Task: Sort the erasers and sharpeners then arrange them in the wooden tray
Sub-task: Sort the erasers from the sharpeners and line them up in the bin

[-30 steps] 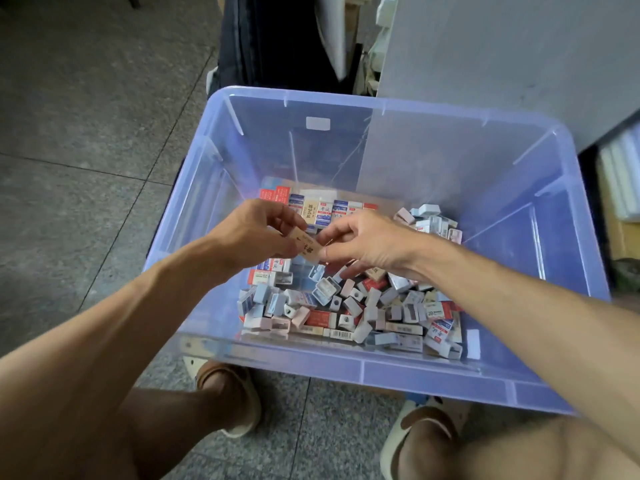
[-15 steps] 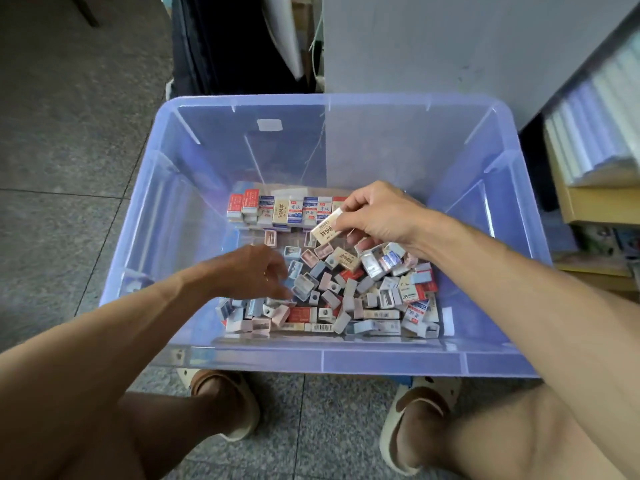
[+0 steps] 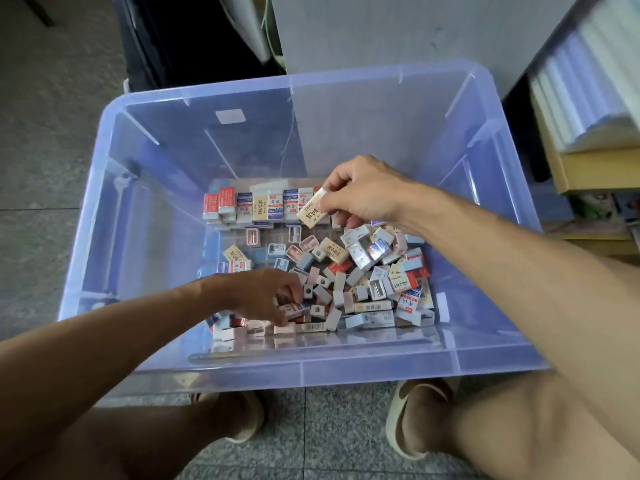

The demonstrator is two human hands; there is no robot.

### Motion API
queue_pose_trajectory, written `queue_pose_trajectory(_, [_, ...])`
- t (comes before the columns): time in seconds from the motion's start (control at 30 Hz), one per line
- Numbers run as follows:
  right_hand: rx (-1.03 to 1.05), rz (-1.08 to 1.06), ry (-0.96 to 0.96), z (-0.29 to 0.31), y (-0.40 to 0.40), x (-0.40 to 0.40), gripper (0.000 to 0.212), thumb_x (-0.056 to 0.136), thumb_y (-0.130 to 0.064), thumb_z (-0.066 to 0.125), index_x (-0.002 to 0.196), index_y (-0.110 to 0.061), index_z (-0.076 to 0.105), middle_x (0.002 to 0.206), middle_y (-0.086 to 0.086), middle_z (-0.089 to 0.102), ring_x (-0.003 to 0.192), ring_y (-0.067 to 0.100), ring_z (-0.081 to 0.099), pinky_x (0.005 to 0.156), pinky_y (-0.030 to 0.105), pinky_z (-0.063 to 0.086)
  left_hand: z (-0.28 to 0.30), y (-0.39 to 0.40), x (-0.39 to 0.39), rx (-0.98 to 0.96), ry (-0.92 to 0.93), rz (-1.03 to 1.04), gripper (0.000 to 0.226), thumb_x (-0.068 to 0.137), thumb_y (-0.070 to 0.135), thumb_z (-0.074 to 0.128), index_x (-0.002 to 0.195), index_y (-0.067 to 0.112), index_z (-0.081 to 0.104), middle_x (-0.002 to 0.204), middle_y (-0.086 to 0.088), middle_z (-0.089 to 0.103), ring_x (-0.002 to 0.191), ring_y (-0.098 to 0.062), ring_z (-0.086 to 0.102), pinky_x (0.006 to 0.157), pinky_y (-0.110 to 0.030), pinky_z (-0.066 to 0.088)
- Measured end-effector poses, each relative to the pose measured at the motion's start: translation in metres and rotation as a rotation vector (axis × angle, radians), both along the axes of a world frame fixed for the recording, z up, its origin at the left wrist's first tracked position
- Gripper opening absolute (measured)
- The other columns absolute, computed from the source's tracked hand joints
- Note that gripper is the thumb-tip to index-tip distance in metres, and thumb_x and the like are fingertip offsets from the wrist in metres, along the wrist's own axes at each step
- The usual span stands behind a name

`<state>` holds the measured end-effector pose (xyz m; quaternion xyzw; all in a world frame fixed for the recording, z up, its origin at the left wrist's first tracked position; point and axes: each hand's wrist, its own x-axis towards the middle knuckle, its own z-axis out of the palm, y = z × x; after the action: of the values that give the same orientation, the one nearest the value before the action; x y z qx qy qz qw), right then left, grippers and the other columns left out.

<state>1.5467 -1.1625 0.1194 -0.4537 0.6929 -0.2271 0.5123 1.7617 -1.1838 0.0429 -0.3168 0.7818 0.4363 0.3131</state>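
While the right hand point(image 3: 363, 192) pinches a cream eraser point(image 3: 312, 209) between thumb and fingertips, tilted, the eraser sits just beside the right end of the upright eraser row point(image 3: 256, 204) at the far side of the blue bin point(image 3: 346, 372). The left hand point(image 3: 256, 296) reaches into the loose pile of erasers and sharpeners point(image 3: 346, 282) on the bin bottom, fingers curled down among the pieces; whether this grip holds a piece cannot be told. The bin stands on the tiled floor point(image 3: 41, 168).
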Motion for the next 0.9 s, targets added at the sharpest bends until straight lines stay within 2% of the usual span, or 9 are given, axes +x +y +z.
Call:
queue_pose_trajectory(0.13, [-0.001,0.01,0.027,0.001,0.001,-0.002,0.005,0.087,-0.015,0.072,0.088,-0.015,0.067,0.074,0.0,0.071,0.064,0.009,0.064,0.06,0.023,0.056,-0.003,-0.002,-0.004,0.013,0.035,0.054,0.006,0.09,0.019,0.068,0.095,0.019,0.065,0.101,0.003,0.067,0.094,-0.015,0.065,0.082,-0.028,0.053])
queue_pose_trajectory(0.23, [-0.001,0.012,0.035,0.0,0.002,-0.002,0.007,0.087,-0.016,0.073,0.088,-0.016,0.066,0.074,-0.001,0.069,0.065,0.009,0.064,0.06,0.023,0.056,-0.005,0.004,-0.006,-0.016,0.081,0.054,0.017,0.086,0.019,0.072,0.088,0.027,0.057,0.09,0.007,0.063,0.084,-0.011,0.062,0.076,-0.025,0.053])
queue_pose_trajectory(0.3, [-0.002,0.016,0.043,0.0,0.002,-0.003,0.007,0.088,-0.016,0.073,0.088,-0.016,0.066,0.074,-0.002,0.068,0.065,0.009,0.064,0.06,0.022,0.056,-0.008,0.009,-0.008,-0.038,0.077,0.031,0.022,0.083,0.025,0.076,0.086,0.03,0.055,0.087,0.012,0.058,0.079,-0.007,0.056,0.071,-0.021,0.046])
queue_pose_trajectory(0.37, [-0.003,0.026,0.058,-0.001,0.002,-0.003,0.007,0.088,-0.016,0.073,0.087,-0.017,0.066,0.074,-0.003,0.068,0.065,0.009,0.064,0.059,0.022,0.056,-0.011,0.01,-0.01,-0.065,0.065,0.022,0.02,0.081,0.028,0.077,0.094,0.027,0.062,0.093,0.012,0.059,0.086,-0.008,0.057,0.075,-0.021,0.045])
queue_pose_trajectory(0.47, [-0.005,0.029,0.062,-0.001,0.001,-0.004,0.007,0.088,-0.016,0.073,0.088,-0.017,0.066,0.075,-0.003,0.068,0.066,0.008,0.064,0.059,0.022,0.055,-0.011,0.009,-0.012,-0.056,0.033,-0.018,0.029,0.081,0.031,0.076,0.106,0.023,0.068,0.103,0.01,0.064,0.096,-0.012,0.06,0.087,-0.028,0.049])
queue_pose_trajectory(0.53, [-0.006,0.032,0.066,-0.002,0.001,-0.004,0.008,0.088,-0.017,0.073,0.087,-0.018,0.065,0.076,-0.002,0.068,0.066,0.009,0.064,0.06,0.023,0.056,-0.009,0.008,-0.014,-0.035,0.005,-0.065,0.036,0.084,0.033,0.074,0.117,0.02,0.065,0.114,0.008,0.062,0.105,-0.014,0.059,0.093,-0.03,0.047])
queue_pose_trajectory(0.63, [0.012,0.044,0.074,-0.006,-0.001,-0.004,0.008,0.089,-0.017,0.072,0.088,-0.019,0.065,0.08,0.001,0.071,0.07,0.011,0.066,0.07,0.03,0.06,-0.005,0.008,-0.017,-0.019,-0.069,-0.123,0.048,0.09,0.029,0.068,0.134,0.018,0.053,0.13,0.003,0.049,0.12,-0.017,0.051,0.096,-0.025,0.04])
queue_pose_trajectory(0.8, [0.024,0.02,0.099,-0.011,-0.002,-0.008,0.005,0.088,-0.018,0.072,0.088,-0.019,0.066,0.087,0.009,0.076,0.073,0.013,0.069,0.076,0.038,0.061,-0.002,0.005,-0.025,0.015,-0.124,-0.161,0.049,0.091,0.027,0.067,0.135,0.018,0.048,0.137,-0.002,0.047,0.113,-0.015,0.048,0.09,-0.026,0.038])
queue_pose_trajectory(0.9, [0.02,0.021,0.097,-0.011,-0.003,-0.008,0.005,0.089,-0.019,0.071,0.089,-0.019,0.066,0.088,0.01,0.076,0.075,0.014,0.069,0.077,0.039,0.061,-0.002,0.003,-0.028,0.016,-0.164,-0.183,0.057,0.093,0.034,0.064,0.143,0.015,0.043,0.147,-0.004,0.042,0.129,-0.021,0.045,0.102,-0.03,0.037])
